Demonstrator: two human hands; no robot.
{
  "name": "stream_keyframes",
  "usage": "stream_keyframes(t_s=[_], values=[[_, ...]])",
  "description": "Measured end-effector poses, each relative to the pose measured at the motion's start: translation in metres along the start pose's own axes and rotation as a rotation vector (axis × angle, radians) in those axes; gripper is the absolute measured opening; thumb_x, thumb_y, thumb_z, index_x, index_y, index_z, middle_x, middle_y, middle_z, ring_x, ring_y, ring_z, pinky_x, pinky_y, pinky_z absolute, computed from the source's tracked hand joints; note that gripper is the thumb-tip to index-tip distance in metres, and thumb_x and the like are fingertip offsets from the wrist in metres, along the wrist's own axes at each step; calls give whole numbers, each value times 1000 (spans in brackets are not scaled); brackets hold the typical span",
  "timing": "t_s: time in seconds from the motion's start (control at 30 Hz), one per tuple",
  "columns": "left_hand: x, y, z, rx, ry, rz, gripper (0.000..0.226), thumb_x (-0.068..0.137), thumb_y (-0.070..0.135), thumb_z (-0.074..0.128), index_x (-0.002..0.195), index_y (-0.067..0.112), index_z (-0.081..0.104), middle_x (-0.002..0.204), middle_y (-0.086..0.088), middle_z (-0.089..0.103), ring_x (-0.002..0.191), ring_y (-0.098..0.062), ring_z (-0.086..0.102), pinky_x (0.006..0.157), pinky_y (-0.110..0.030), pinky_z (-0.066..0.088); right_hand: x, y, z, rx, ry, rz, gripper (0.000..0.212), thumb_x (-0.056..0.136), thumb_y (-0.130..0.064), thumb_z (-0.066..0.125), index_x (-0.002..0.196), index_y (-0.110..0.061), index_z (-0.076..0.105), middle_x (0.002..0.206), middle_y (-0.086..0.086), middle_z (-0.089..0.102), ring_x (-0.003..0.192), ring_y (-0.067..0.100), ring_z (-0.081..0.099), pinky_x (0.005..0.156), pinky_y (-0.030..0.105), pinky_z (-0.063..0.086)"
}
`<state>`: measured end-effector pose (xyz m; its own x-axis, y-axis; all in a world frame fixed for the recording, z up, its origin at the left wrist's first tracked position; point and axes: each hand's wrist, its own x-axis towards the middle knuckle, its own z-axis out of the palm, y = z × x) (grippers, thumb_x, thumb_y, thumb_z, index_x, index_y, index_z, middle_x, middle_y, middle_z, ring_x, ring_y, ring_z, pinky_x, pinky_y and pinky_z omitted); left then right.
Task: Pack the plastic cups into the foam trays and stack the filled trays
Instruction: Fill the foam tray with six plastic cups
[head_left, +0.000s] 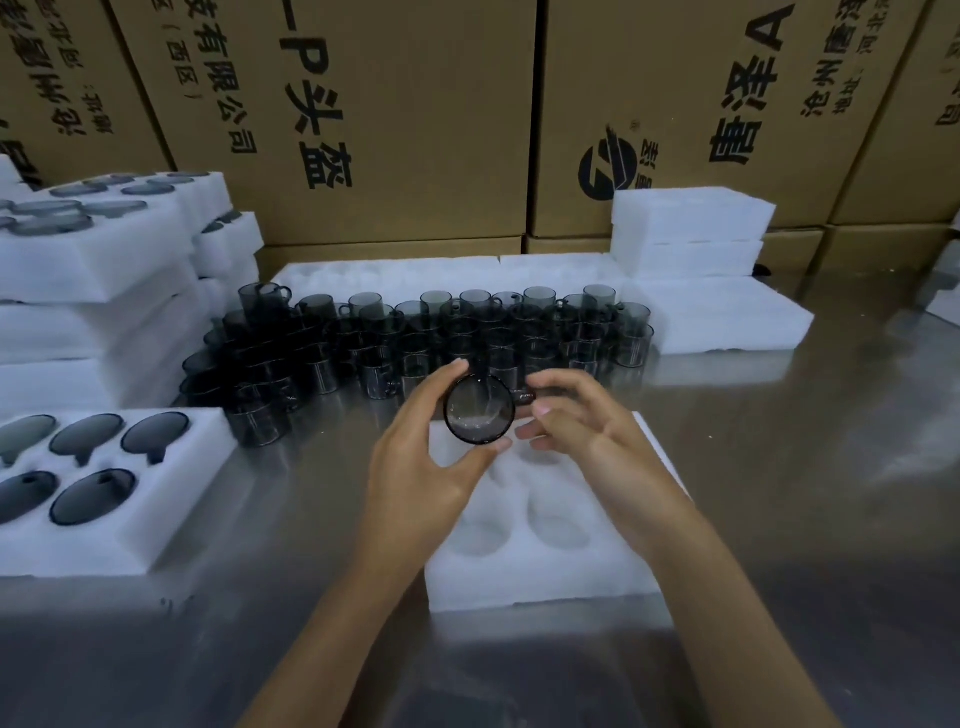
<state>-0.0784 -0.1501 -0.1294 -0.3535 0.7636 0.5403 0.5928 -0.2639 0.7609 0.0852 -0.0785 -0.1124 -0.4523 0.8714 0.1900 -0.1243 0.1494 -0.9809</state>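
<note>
A foam tray (545, 571) lies on the table (805, 493) right in front of the person, and both hands hold a cup (479, 410) above its far end. Behind it stands a crowd of cups (415, 338), with more foam (691, 234) stacked behind and to the right. To the left sit a filled tray (104, 519) and a stack of filled trays (93, 270); boxes (389, 104) stand along the back.
</note>
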Motion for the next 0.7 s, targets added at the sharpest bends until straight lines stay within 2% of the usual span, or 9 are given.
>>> stream_keyframes(t_s=[0.07, 0.17, 0.27, 0.37, 0.47, 0.57, 0.63, 0.7], values=[[-1, 3, 2, -40, 46, -5, 64, 71, 36, 87, 126, 41, 56, 125, 23, 63, 118, 7, 56, 96, -8, 43, 0, 1, -1, 49, 16, 11, 21, 97, -15, 62, 118, -17, 63, 104, 1, 76, 95, 17, 71, 82, 23, 55], [-2, 10, 3, -84, 112, -10, 54, 66, 45, 88, 111, 42, 58, 111, 19, 67, 106, 5, 62, 86, -6, 44, -1, 1, 0, 26, -29, -10, 16, 94, -21, 67, 110, -18, 67, 105, -4, 75, 98, 12, 70, 81, 19, 53], [-5, 12, 6, -58, 111, -13, 53, 68, 47, 86, 111, 38, 55, 109, 16, 66, 102, 0, 64, 83, -12, 49, -4, 0, 4, -8, -104, -62, 22, 91, -26, 69, 112, -21, 67, 103, -6, 74, 97, 8, 70, 87, 18, 52], [-7, 12, 10, -2, 40, 1, 59, 73, 49, 83, 122, 35, 51, 116, 17, 60, 107, -5, 62, 87, -24, 54, -5, -2, 4, -18, -112, -70, 29, 87, -35, 70, 116, -29, 67, 106, -3, 75, 97, 9, 70, 89, 21, 53], [-6, 8, 10, 1, -79, 17, 71, 78, 29, 83, 137, 36, 45, 128, 20, 50, 110, -4, 61, 88, -20, 54, -4, -2, 3, -17, -62, -67, 23, 94, -30, 66, 116, -32, 69, 100, -10, 75, 91, 5, 69, 86, 16, 52], [-2, 4, 5, -40, -110, 31, 73, 79, 6, 80, 132, 45, 48, 124, 24, 50, 101, -2, 65, 84, -17, 55, -2, 1, 2, -26, -35, -48, 21, 98, -31, 62, 115, -36, 71, 101, -16, 73, 93, 7, 69, 85, 15, 52], [1, 4, 1, -17, -108, 50, 69, 76, 7, 82, 125, 44, 51, 121, 20, 52, 100, -2, 64, 83, -19, 55, -2, 2, 3, -45, -33, -31, 22, 99, -33, 59, 117, -39, 71, 109, -17, 72, 96, 8, 68, 82, 15, 53], [3, 4, -2, 37, -97, 70, 61, 71, 18, 88, 119, 38, 55, 117, 19, 54, 105, 0, 60, 85, -13, 49, -2, 2, 5, -92, -58, -29, 26, 99, -36, 57, 122, -38, 69, 114, -18, 71, 99, 3, 67, 81, 16, 52]])
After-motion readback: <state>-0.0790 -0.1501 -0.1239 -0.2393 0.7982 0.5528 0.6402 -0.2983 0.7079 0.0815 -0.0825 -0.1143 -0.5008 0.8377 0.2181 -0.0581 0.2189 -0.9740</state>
